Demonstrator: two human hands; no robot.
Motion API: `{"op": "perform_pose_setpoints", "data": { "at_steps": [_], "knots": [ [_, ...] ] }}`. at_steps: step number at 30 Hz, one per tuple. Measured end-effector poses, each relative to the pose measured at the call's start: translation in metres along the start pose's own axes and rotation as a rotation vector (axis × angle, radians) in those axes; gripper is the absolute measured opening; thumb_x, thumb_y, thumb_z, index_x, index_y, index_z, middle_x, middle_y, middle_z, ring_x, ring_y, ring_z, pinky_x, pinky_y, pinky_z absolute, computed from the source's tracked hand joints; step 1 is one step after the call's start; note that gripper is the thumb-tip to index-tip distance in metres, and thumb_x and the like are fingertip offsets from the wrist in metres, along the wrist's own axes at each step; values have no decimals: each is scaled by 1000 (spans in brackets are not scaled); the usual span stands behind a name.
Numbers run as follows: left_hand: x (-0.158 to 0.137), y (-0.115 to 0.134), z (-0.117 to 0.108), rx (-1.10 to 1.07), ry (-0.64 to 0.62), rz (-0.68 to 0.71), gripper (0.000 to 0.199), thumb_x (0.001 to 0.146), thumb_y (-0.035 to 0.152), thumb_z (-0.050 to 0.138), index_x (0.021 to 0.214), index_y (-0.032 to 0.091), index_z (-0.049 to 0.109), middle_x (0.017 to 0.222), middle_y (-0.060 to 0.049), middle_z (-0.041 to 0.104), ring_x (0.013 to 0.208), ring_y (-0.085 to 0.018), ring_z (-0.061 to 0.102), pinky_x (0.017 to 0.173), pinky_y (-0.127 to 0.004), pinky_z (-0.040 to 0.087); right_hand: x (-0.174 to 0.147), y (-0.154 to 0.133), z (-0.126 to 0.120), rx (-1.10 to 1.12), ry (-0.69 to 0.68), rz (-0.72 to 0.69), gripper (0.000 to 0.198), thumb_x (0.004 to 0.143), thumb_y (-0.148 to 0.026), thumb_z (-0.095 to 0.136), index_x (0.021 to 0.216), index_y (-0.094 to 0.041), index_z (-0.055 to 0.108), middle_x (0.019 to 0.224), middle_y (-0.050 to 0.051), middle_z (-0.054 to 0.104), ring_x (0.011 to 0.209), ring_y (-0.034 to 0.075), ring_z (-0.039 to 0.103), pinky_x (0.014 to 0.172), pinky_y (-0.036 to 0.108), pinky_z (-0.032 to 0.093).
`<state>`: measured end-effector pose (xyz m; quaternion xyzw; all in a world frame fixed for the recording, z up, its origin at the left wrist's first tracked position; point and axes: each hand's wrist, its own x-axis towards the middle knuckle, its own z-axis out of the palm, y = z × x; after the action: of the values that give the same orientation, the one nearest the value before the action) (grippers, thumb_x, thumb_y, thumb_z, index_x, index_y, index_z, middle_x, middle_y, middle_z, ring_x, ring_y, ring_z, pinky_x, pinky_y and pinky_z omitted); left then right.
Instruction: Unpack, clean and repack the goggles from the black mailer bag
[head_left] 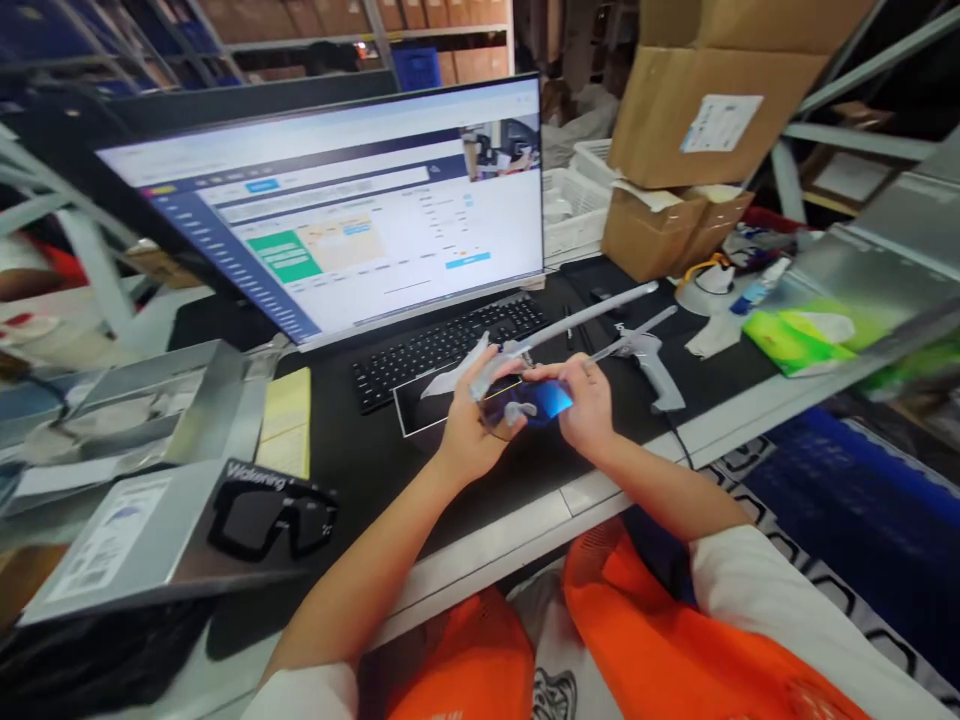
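A pair of sunglasses (pixel 551 400) with dark, blue-shining lenses is held between my two hands, above the desk's front part. Its long pale temples (pixel 592 316) stick out toward the upper right. My left hand (pixel 471 440) grips one end of the lens, thumb below and fingers above. At the other end, my right hand (pixel 589 408) pinches the lens edge. A whitish strip (pixel 456 372) shows by my left fingers; what it is I cannot tell. Under the hands lies a dark, white-edged flat piece (pixel 420 408), partly covered.
A monitor (pixel 390 240) and black keyboard (pixel 450 345) stand behind my hands. To the right lie a grey handheld scanner (pixel 655 370) and a green packet (pixel 799 338). At left are black shield glasses (pixel 270 515) on a grey box (pixel 180 540) and yellow notes (pixel 286 420).
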<state>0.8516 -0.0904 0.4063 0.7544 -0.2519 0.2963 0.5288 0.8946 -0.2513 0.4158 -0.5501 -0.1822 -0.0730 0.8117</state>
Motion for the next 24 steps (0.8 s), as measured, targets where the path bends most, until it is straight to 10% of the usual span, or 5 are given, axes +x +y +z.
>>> {"op": "perform_pose_setpoints", "data": {
  "at_steps": [6, 10, 15, 20, 24],
  "knots": [
    [6, 13, -6, -310, 223, -125, 40, 102, 35, 63, 141, 31, 54, 134, -8, 70, 137, -24, 59, 120, -47, 44, 20, -26, -50, -303, -367, -23, 50, 96, -67, 54, 123, -25, 58, 140, 11, 64, 122, 26, 65, 108, 45, 50],
    [18, 17, -37, -216, 435, -20, 50, 97, 32, 70, 144, 33, 53, 130, -5, 70, 125, -24, 67, 115, -45, 49, 83, -65, -166, -1327, 56, 167, 39, 99, -45, 50, 122, -20, 68, 127, 11, 70, 117, 25, 65, 104, 37, 49],
    [28, 21, -61, -134, 465, -17, 48, 97, 41, 69, 141, 32, 54, 123, -6, 71, 112, -24, 73, 110, -46, 53, 123, -84, -279, -1628, 160, 441, 33, 79, -11, 60, 107, -1, 75, 116, 30, 69, 112, 37, 63, 100, 46, 44],
    [27, 24, -68, -149, 376, -33, 47, 94, 40, 72, 138, 29, 56, 121, -7, 73, 110, -23, 74, 104, -42, 57, 120, -89, -294, -1730, 88, 409, 13, 80, -15, 65, 83, -10, 77, 101, 21, 73, 93, 26, 63, 87, 34, 45],
    [26, 25, -79, -115, 393, -31, 47, 93, 40, 75, 135, 28, 58, 118, -6, 74, 109, -23, 73, 104, -42, 56, 132, -155, -294, -1821, 271, 282, 36, 97, -21, 43, 98, -11, 78, 102, 24, 72, 84, 24, 62, 76, 37, 45]
  ]
}}
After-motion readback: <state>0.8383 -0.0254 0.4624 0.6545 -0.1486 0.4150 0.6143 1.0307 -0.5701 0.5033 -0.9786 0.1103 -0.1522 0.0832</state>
